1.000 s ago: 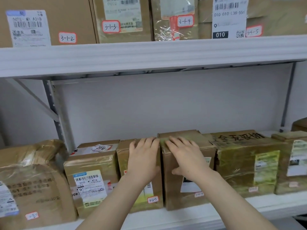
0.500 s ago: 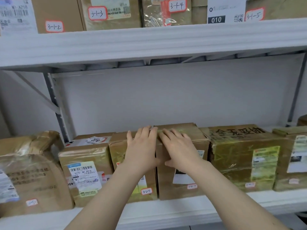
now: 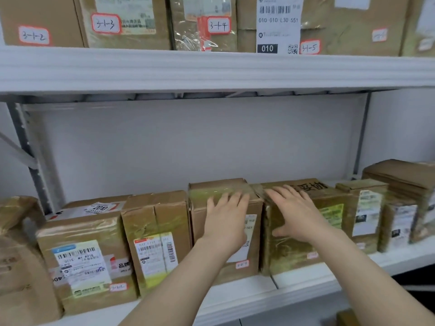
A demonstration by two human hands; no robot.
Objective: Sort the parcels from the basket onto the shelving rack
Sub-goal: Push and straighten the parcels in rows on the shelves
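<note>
Now shifted 1 parcel rightward, pressing the tall parcel with a flat, open left hand and the lettered parcel just right of it with a flat, open right hand, gripping nothing, probably squaring the row on the shelf.

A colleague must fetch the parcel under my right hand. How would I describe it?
Go to the lower shelf, just right of its middle. The box there, touched by the right hand, is the only one with large black characters printed across its top.
</note>
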